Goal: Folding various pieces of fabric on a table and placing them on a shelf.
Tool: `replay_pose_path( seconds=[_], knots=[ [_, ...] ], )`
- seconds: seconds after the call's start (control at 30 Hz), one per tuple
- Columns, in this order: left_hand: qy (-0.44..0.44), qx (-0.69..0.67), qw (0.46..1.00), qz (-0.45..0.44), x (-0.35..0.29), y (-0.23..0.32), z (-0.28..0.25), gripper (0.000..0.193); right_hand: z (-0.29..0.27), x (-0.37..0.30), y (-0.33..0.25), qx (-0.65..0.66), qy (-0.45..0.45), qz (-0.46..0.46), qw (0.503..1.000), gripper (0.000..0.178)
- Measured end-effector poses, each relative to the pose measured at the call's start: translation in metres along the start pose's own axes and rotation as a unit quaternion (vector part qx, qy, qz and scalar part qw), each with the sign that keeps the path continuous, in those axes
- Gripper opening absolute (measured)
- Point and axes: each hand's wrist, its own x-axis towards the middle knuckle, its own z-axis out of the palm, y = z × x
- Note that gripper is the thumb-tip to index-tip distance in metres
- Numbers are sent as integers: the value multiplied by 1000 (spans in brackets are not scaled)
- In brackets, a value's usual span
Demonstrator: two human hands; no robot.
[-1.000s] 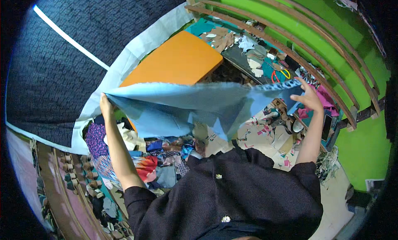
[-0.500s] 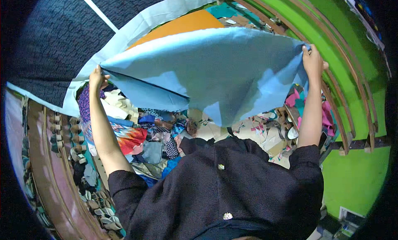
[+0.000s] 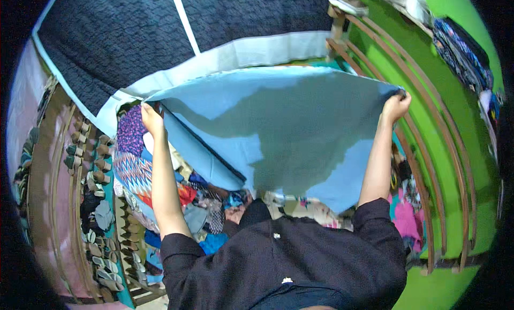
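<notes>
Blue cloth (image 3: 305,136) edge stretched — both hands (image 3: 153,120) (image 3: 396,107) apart

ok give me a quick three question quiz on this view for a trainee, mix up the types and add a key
1. True or false: the left hand and the right hand both grip the blue cloth.
2. At the picture's lower right, the wall is: a) white b) green c) red
3. Fill in: the purple patterned fabric is nearer the ____ hand.

Key: 1 true; 2 b; 3 left

Footwear (image 3: 110,280) lies left of the cloth (image 3: 305,133), rails (image 3: 425,220) right.
</notes>
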Motion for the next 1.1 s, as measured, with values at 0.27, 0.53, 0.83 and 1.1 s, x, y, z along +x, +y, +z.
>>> replay_pose_path(
  seconds=[0.27, 0.53, 0.83, 1.1],
  knots=[
    [111, 135, 953, 249, 90, 26, 40, 39, 162, -9, -82, 216, 93, -7, 972, 26],
    [126, 210, 955, 168, 189, -89, 64, 40, 305, -84, -70, 107, 55, 73, 990, 30],
    [17, 305, 951, 48, 114, -213, 99, 36, 341, -246, 47, -178, -382, 106, 901, 60],
    [-238, 564, 760, -216, 12, -227, 107, 55, 261, -417, 26, -235, -730, -127, 629, 71]
  ],
)
